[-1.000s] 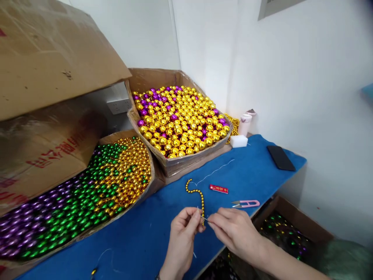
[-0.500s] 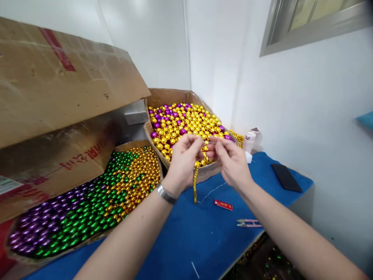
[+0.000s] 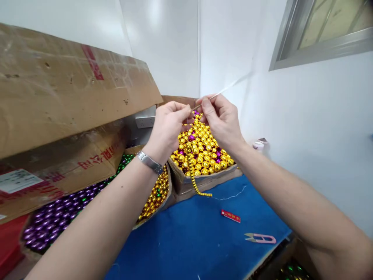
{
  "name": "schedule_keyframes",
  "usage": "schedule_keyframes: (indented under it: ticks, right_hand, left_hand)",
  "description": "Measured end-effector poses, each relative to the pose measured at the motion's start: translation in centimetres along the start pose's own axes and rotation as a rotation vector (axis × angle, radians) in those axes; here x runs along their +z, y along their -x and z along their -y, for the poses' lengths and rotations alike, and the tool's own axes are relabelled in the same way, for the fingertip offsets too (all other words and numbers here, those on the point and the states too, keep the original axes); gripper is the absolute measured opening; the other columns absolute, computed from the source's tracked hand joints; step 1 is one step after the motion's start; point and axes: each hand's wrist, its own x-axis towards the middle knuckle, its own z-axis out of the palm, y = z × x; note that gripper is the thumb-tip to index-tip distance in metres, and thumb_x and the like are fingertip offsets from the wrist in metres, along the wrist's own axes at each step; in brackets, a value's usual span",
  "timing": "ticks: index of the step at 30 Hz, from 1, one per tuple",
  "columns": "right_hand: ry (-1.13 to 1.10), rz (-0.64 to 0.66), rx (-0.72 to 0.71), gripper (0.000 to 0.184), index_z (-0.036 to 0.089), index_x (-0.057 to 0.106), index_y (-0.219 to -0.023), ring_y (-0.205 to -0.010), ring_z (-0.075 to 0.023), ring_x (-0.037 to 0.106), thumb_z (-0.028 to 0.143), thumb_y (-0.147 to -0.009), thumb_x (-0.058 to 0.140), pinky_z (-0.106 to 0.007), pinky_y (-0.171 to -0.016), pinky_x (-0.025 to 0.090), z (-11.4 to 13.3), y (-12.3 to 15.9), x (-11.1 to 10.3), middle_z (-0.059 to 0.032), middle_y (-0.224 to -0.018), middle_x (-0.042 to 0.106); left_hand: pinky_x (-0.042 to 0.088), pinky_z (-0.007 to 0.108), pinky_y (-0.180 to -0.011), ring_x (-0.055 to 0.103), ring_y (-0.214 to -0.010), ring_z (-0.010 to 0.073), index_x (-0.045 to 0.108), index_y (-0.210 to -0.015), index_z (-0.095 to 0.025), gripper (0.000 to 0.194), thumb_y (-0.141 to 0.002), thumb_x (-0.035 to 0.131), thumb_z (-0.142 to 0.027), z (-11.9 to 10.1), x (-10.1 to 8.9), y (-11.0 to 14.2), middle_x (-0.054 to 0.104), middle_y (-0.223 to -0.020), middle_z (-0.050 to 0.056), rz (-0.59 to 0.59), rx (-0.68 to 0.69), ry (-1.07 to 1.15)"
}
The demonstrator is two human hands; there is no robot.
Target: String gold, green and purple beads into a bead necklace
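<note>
My left hand (image 3: 166, 126) is closed in a pinch in front of the box of gold beads, a metal watch on its wrist. Its fingertips hold a thin strand of thread (image 3: 229, 87), which crosses to my right hand (image 3: 223, 121) and trails off to the upper right against the wall. The right thumb and index finger are pinched on that same thread, close beside the left fingertips. Below the left hand hangs a string of small gold beads (image 3: 191, 173); its lower end rests on the blue table, and white thread runs out from it.
Large gold and some purple beads fill a cardboard box (image 3: 186, 186) behind my hands. Purple, green and gold beads (image 3: 55, 221) lie at the left under open cardboard flaps (image 3: 72, 89). On the blue table (image 3: 186, 241) are a red packet (image 3: 230, 216) and pink thread snips (image 3: 260, 238).
Both hands have risen, and the thread now stretches up to the right past my right hand. The hanging bead string's lower end now bends along the table. The view has shifted slightly.
</note>
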Motion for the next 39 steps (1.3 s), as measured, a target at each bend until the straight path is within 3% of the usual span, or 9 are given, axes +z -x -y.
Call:
schedule_keyframes:
  ticks: [3, 7, 13, 16, 19, 25, 30, 34, 39]
  right_hand:
    - [-0.013, 0.003, 0.087, 0.018, 0.021, 0.057, -0.089, -0.059, -0.0057, 0.05, 0.035, -0.094, 0.048, -0.019, -0.055, 0.043, -0.2, 0.7, 0.6, 0.0043, -0.072, 0.053]
    - [-0.025, 0.118, 0.306, 0.022, 0.024, 0.056, -0.104, -0.061, -0.006, 0.05, 0.041, -0.093, 0.046, -0.019, -0.057, 0.043, -1.9, 4.1, 0.6, 0.0032, -0.083, 0.056]
    - [0.066, 0.479, 0.64, 0.04, 0.024, 0.05, -0.124, -0.045, -0.005, 0.051, 0.047, -0.092, 0.043, -0.021, -0.043, 0.044, -5.1, 19.7, -0.8, -0.0042, -0.099, 0.063]
    - [0.094, 0.698, 0.79, 0.036, 0.019, 0.06, -0.111, -0.047, -0.0057, 0.056, 0.046, -0.093, 0.043, -0.021, -0.048, 0.048, -7.1, 27.2, -1.3, -0.003, -0.086, 0.066]
    - [0.145, 0.836, 0.898, 0.035, 0.013, 0.062, -0.093, -0.052, -0.0075, 0.059, 0.041, -0.096, 0.042, -0.022, -0.05, 0.05, -9.1, 30.6, -2.4, 0.0019, -0.069, 0.063]
    - [0.559, 0.791, 0.953, 0.024, 0.013, 0.06, -0.095, -0.074, -0.0132, 0.062, 0.035, -0.092, 0.052, -0.031, -0.068, 0.052, -13.3, 28.3, -9.4, -0.001, -0.088, 0.063]
    - [0.906, 0.762, 1.004, 0.022, 0.016, 0.059, -0.105, -0.087, -0.0165, 0.061, 0.033, -0.092, 0.052, -0.035, -0.077, 0.051, -15.6, 25.6, -14.6, -0.0043, -0.104, 0.062]
    - [1.05, 0.778, 1.061, 0.024, 0.016, 0.057, -0.109, -0.091, -0.0174, 0.061, 0.032, -0.091, 0.053, -0.037, -0.079, 0.051, -15.7, 25.5, -15.1, -0.0056, -0.108, 0.06]
    - [1.016, 0.709, 1.035, 0.024, 0.015, 0.057, -0.109, -0.09, -0.0176, 0.061, 0.03, -0.09, 0.056, -0.037, -0.077, 0.051, -13.4, 24.8, -12.8, -0.0056, -0.109, 0.06]
  left_hand:
    - [0.041, 0.02, -0.046, 0.049, -0.048, 0.0063, 0.052, -0.067, -0.015, 0.014, -0.08, 0.055, -0.013, 1.1, -0.6, 1.4, 0.054, -0.061, -0.002, 0.121, -0.049, 0.038]
    - [0.029, 0.016, -0.039, 0.035, -0.041, 0.0029, 0.049, -0.064, -0.015, 0.02, -0.083, 0.052, -0.01, 2.6, -1.5, 2.5, 0.047, -0.056, -0.005, 0.055, -0.08, 0.105]
    - [0.027, 0.015, -0.039, 0.035, -0.043, 0.003, 0.05, -0.064, -0.014, 0.02, -0.083, 0.053, -0.01, 1.4, -3.0, 3.0, 0.048, -0.059, -0.003, 0.008, -0.05, 0.131]
    - [0.026, 0.015, -0.039, 0.034, -0.043, 0.0033, 0.052, -0.063, -0.014, 0.021, -0.084, 0.051, -0.007, 0.4, -3.8, 2.9, 0.048, -0.059, -0.002, 0.006, -0.041, 0.122]
    - [0.027, 0.016, -0.039, 0.034, -0.043, 0.0036, 0.053, -0.062, -0.014, 0.024, -0.085, 0.05, -0.007, -0.8, -5.1, 2.4, 0.049, -0.058, -0.002, -0.017, -0.008, 0.093]
    - [0.025, 0.016, -0.036, 0.032, -0.04, 0.0038, 0.054, -0.062, -0.016, 0.02, -0.08, 0.058, -0.011, -1.8, -8.6, 2.0, 0.049, -0.056, -0.002, -0.123, 0.069, -0.06]
    - [0.023, 0.015, -0.037, 0.033, -0.04, 0.0033, 0.052, -0.064, -0.016, 0.016, -0.075, 0.063, -0.014, 1.3, -9.4, 3.8, 0.049, -0.055, -0.003, -0.168, -0.034, -0.099]
    - [0.026, 0.015, -0.039, 0.036, -0.043, 0.0036, 0.051, -0.068, -0.017, 0.016, -0.076, 0.064, -0.021, 4.4, -7.3, 5.5, 0.049, -0.059, -0.004, -0.131, -0.128, -0.027]
    - [0.027, 0.016, -0.039, 0.037, -0.044, 0.0048, 0.05, -0.07, -0.018, 0.018, -0.078, 0.06, -0.03, 8.0, -4.2, 7.3, 0.049, -0.06, -0.005, -0.097, -0.252, -0.012]
